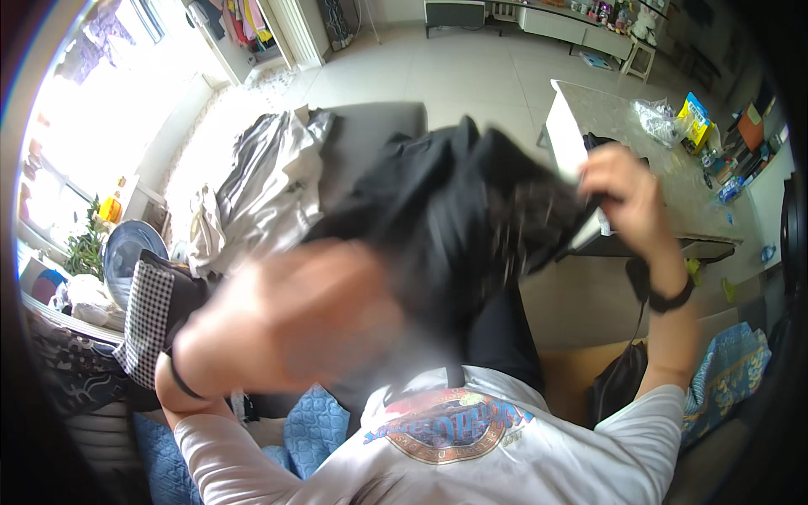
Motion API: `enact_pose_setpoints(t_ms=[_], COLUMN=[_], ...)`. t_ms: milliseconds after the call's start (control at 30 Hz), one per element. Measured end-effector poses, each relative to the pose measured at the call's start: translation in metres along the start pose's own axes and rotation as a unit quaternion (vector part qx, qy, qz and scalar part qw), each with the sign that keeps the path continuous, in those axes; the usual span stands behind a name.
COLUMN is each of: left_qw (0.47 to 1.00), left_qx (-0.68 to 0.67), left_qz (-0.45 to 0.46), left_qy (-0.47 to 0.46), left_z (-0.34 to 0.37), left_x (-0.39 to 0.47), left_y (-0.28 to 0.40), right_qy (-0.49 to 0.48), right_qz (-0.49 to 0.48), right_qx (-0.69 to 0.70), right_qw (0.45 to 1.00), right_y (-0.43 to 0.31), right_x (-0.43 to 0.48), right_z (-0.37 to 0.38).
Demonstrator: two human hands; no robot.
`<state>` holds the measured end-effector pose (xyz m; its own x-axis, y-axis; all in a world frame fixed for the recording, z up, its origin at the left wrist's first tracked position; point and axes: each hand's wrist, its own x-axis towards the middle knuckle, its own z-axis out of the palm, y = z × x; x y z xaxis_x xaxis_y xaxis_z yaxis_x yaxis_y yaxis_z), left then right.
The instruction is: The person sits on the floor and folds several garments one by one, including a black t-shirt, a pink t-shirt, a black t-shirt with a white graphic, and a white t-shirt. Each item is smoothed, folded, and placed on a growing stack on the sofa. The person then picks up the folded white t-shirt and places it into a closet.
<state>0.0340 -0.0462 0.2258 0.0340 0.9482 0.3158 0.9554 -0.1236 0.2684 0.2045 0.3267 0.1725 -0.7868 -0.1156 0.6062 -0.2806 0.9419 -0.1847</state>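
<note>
A black garment (442, 208) is spread in the air in front of me, blurred by motion, with a see-through, lace-like part toward its right end. My right hand (622, 192) pinches that right end above the coffee table's near edge. Close to the camera, my left hand (315, 303) is closed at the garment's near left side; strong blur hides its fingertips. Beyond it, a shiny silver-grey garment (278, 183) lies loosely on a grey sofa section (379, 126).
To the right stands a coffee table (606, 120) bearing a yellow-and-blue packet (695, 123), a plastic bag (659, 120) and small bottles. Checked fabric (146, 319) lies at left, near a round fan-like object (132, 252). Blue quilted fabric (315, 429) is beside me, and a black bag (618, 382) at right.
</note>
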Motion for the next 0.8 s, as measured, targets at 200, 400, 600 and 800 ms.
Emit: enact_pose_setpoints(t_ms=[200,400,600,800], left_qw=[0.935,0.895,0.869,0.851], left_qx=[-0.291,-0.430,-0.455,-0.464], left_qz=[-0.028,-0.042,-0.004,-0.194], left_qy=[-0.201,-0.115,-0.196,-0.149], left_z=[0.161,0.201,0.206,0.181], left_x=[-0.058,-0.092,-0.091,-0.098], left_y=[0.038,0.043,0.043,0.051], right_qy=[-0.183,-0.236,-0.128,-0.054], right_qz=[0.063,0.199,0.228,0.145], right_qx=[0.097,0.229,0.375,0.323], right_qw=[0.976,0.923,0.889,0.934], right_y=[-0.053,-0.072,-0.043,-0.067], right_x=[-0.145,-0.204,-0.146,-0.073], right_z=[0.085,0.105,0.121,0.233])
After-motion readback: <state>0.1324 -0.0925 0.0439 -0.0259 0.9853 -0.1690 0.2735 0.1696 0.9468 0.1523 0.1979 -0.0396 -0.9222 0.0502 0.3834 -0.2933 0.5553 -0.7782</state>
